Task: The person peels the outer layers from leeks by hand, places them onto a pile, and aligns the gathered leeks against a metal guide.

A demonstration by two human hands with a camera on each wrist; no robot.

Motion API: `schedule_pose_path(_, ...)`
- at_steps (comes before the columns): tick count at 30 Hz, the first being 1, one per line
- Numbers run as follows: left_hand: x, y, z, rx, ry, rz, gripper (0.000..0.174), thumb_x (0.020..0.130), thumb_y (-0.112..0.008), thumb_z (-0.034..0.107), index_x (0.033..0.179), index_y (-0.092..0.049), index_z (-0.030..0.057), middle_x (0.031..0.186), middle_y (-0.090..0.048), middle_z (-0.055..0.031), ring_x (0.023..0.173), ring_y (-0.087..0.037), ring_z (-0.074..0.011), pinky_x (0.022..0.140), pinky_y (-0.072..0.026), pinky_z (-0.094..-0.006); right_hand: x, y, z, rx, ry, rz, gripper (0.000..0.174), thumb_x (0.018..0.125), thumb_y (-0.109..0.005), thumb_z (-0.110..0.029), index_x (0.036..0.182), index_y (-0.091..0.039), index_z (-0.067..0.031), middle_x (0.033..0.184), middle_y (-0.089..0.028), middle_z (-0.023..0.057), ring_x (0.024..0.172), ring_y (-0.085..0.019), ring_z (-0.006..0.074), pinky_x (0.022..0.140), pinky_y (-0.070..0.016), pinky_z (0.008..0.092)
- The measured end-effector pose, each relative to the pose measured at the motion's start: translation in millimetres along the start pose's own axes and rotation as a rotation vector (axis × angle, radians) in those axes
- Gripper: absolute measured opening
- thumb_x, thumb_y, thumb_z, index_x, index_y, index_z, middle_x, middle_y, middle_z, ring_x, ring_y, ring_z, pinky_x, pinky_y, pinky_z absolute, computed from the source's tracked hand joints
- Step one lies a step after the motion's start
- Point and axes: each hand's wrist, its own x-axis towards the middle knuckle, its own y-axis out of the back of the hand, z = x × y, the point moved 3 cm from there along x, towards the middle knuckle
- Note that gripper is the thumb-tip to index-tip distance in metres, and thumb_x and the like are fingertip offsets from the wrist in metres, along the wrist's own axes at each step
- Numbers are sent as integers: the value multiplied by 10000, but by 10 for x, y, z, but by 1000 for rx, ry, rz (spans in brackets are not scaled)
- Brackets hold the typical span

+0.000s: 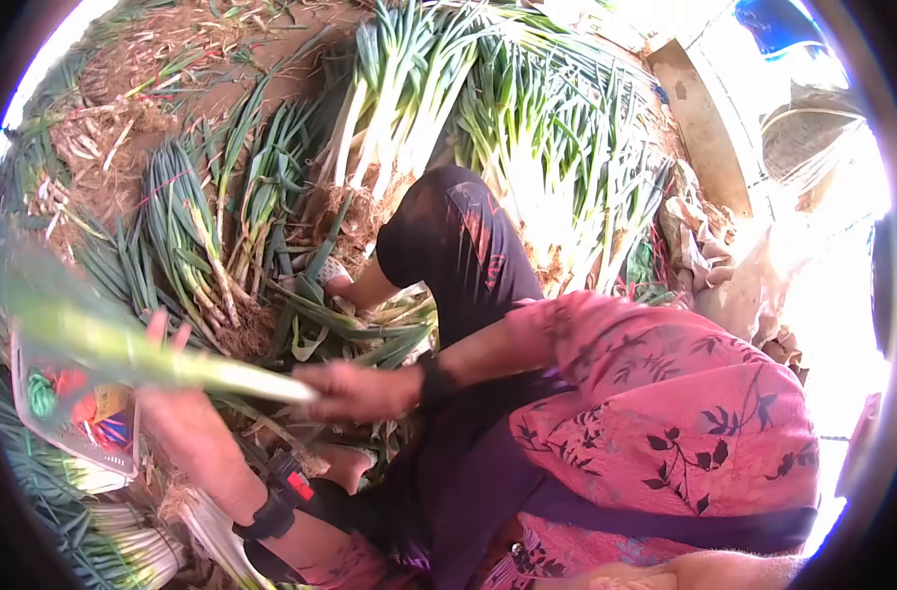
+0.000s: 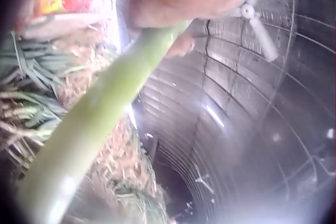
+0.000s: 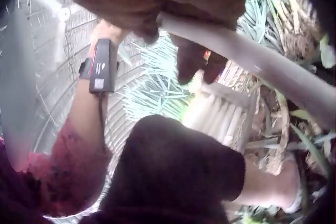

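A long green onion (image 1: 198,366), blurred, slants across the front left in the head view, its white end towards the right. My left hand (image 1: 188,418) holds it along the green part, some fingers showing beyond the stalk. The left wrist view shows the stalk (image 2: 113,95) running out from under that hand. At the white end is my right hand (image 1: 360,388), with its fingers bent. In the right wrist view a pale stalk (image 3: 252,53) lies against the bent fingers (image 3: 186,64) of that hand.
Bundles of green onions (image 1: 556,147) stand at the back; a tied bunch (image 1: 173,197) lies farther left. A plastic basket (image 1: 124,462) with coloured twine sits at the left, near more onions (image 1: 124,546). Loose leaves (image 1: 379,339) lie by my foot. A board (image 1: 704,128) stands back right.
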Motion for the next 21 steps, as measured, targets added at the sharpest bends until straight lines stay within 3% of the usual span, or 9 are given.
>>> schedule_pose_path(5,-64,-383,-18,106,37,-549,565,924,-554,379,1299,-468,-35,1212,-561,-163,1031,-589,-257,858,-471,-334,-497,1733,-990,281,-26,536,153,972,-493,-233,1022,-535,-94,740,-531,-20,460,-467,76,416,-405,233)
schedule_pose_path(7,-52,-124,-279,141,133,-455,430,919,-574,289,1208,-504,-21,1142,-577,-136,996,-594,-237,858,-476,-331,-876,2633,-710,538,-43,665,277,971,-387,-301,1007,-613,-145,785,-565,-13,496,-455,117,431,-365,254)
schedule_pose_path(9,22,117,-489,201,235,-333,294,914,-594,198,1117,-541,-8,1071,-592,-109,962,-599,-217,857,-481,-327,-1341,3182,-555,87,-169,1014,198,928,-541,-165,1053,-584,-17,745,-552,44,523,-533,132,447,-439,254)
schedule_pose_path(10,52,272,-558,146,260,-247,193,905,-596,143,1032,-542,8,1013,-583,-91,938,-596,-204,862,-484,-325,-1479,3502,-437,-785,-583,940,189,915,-559,-180,1014,-575,-21,744,-552,46,543,-547,135,452,-445,273)
schedule_pose_path(11,51,459,-562,106,285,-144,98,896,-598,87,947,-543,24,955,-573,-72,914,-592,-192,867,-488,-323,-1812,3752,-105,-190,-429,1115,207,903,-580,-205,989,-555,-18,729,-547,39,548,-559,133,442,-444,288)
schedule_pose_path(14,167,819,-501,228,266,40,120,859,-652,77,940,-614,-3,874,-604,-46,843,-592,-139,820,-496,-259,-1971,4312,122,-1595,-825,797,309,821,-650,-82,1091,-531,10,854,-604,130,713,-612,226,594,-514,383)
schedule_pose_path(15,205,981,-545,263,282,75,120,859,-652,77,940,-614,-3,874,-604,-46,843,-592,-139,820,-496,-259,-1753,4143,-65,-1916,-197,698,394,844,-567,-104,1227,-497,-42,859,-600,176,826,-602,306,741,-492,428)
schedule_pose_path(18,366,1315,-715,400,243,171,288,842,-662,72,1115,-620,-10,1065,-623,-87,959,-589,-155,870,-465,-256,-471,3416,-725,-843,-224,671,292,920,-536,-150,1140,-525,41,950,-625,117,799,-626,170,723,-519,302)
schedule_pose_path(21,297,1398,-730,357,170,224,437,856,-639,89,1271,-542,-10,1241,-563,-117,1102,-545,-176,942,-431,-288,712,2533,-804,-737,-325,261,339,946,-523,-203,1179,-513,42,977,-620,96,801,-619,136,699,-553,270)
